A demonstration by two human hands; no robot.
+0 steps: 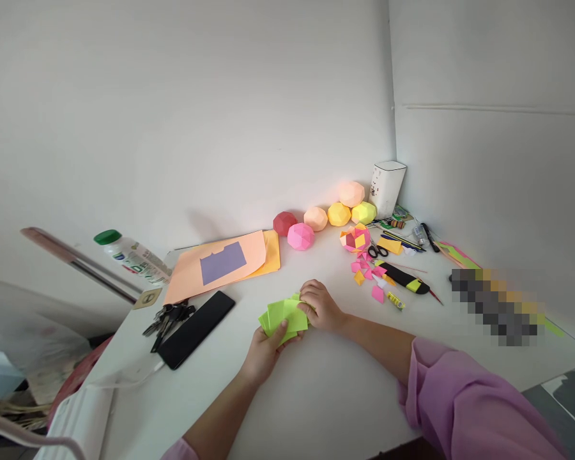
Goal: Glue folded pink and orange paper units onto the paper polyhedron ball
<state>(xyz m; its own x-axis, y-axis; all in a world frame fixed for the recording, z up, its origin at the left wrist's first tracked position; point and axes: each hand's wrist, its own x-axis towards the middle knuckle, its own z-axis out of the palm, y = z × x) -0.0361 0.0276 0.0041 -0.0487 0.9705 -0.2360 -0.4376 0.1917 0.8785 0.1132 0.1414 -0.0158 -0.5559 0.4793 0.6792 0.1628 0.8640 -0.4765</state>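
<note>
Several bright green paper squares [283, 315] are fanned out between my two hands above the white table. My left hand [263, 351] grips them from the lower left, its thumb lying across the front sheet. At the right edge of the fan, my right hand [322, 306] has its fingers closed on the paper; its fingertips are partly hidden. Beyond the right hand lie loose pink and orange paper pieces [377, 294]. Behind those sits a partly open pink and orange faceted paper ball [355, 239].
Finished-looking faceted balls [300, 236] stand along the wall. Scissors [378, 251], a black cutter [402, 277] and pens lie right. A black phone [196, 329], keys [165, 322] and peach paper sheets [182, 275] lie left. A white bottle [134, 259] leans at the table's left edge.
</note>
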